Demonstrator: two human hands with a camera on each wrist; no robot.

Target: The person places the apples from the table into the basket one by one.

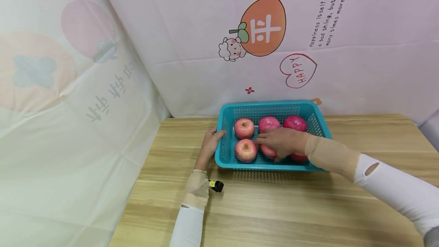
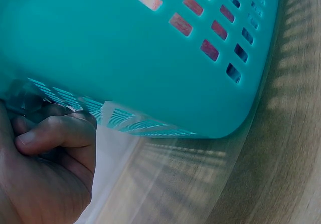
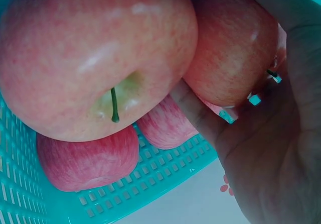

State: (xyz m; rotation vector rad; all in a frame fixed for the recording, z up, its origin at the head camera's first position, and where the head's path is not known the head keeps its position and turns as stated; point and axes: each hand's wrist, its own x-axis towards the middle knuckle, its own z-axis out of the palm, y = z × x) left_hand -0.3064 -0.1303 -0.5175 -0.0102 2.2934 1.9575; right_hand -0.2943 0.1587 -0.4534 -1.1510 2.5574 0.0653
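A turquoise plastic basket (image 1: pixel 271 167) stands on the wooden table with several red and pink apples in two rows. My left hand (image 1: pixel 208 145) grips the rim at the basket's left end; the left wrist view shows its curled fingers (image 2: pixel 55 133) by the perforated wall. Inside the basket, my right hand (image 1: pixel 286 140) holds the middle apple (image 3: pixel 230 43) of the front row, thumb and fingers around its sides. Left of that hand sits a paler apple (image 1: pixel 245 150), with another apple (image 1: pixel 244 128) behind it. The front right apple (image 1: pixel 299 157) is mostly hidden under the right wrist.
Two deeper pink apples, one in the middle (image 1: pixel 269 124) and one at the right (image 1: pixel 295 123), lie in the back row. A printed cloth (image 1: pixel 199 83) hangs behind the table (image 1: pixel 274 209). A small black device (image 1: pixel 217 186) is at the left wrist.
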